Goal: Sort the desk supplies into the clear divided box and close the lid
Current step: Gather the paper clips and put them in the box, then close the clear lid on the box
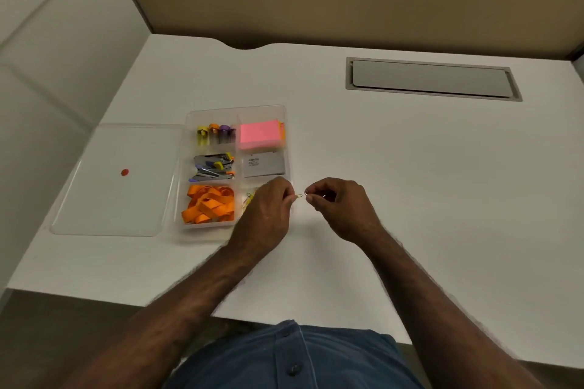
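The clear divided box (186,148) stands on the white desk, holding small coloured-cap tubes (215,133), pink sticky notes (259,134), staplers (214,167), a grey card box (264,165), orange rubber bands (209,204) and several paper clips (248,199). My left hand (268,208) hovers over the box's near right compartment, pinching a yellow paper clip (298,196). My right hand (341,202), just right of the box, pinches a silver paper clip (306,192). The two clips nearly touch.
The clear lid (113,180) with a red dot lies flat to the left of the box. A grey cable hatch (433,78) sits in the desk at the back right. A tan partition stands behind the desk.
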